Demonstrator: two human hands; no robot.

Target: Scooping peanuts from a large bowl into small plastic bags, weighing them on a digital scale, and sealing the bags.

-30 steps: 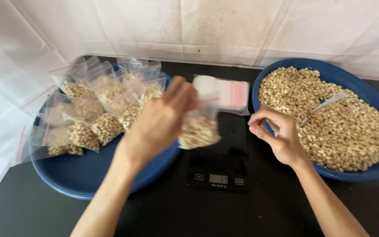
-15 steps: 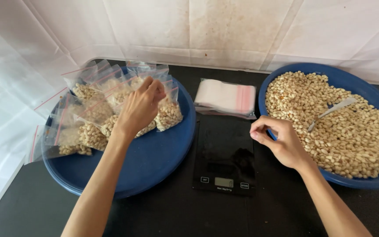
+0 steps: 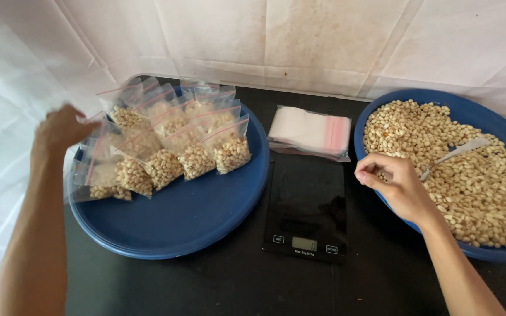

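Note:
My left hand (image 3: 60,130) hovers at the left edge of the blue tray (image 3: 194,225), fingers loosely curled, holding nothing, beside several small clear zip bags of peanuts (image 3: 171,143) lined up in it. My right hand (image 3: 396,184) hangs over the near left rim of the blue tray of loose peanuts (image 3: 464,164), fingertips pinched together; whether a nut is between them I cannot tell. A metal spoon (image 3: 455,152) lies in the peanuts just right of that hand. A black digital scale (image 3: 308,208) sits bare between the trays.
A stack of flat unfilled zip bags with pink strips (image 3: 311,131) lies behind the scale. White sheeting (image 3: 323,41) covers the wall and hangs down the left side. The tabletop (image 3: 206,287) is black.
My left hand carried a filled peanut bag from above the scale to the left tray, set it with the others and drew away to the left. The right hand barely moved.

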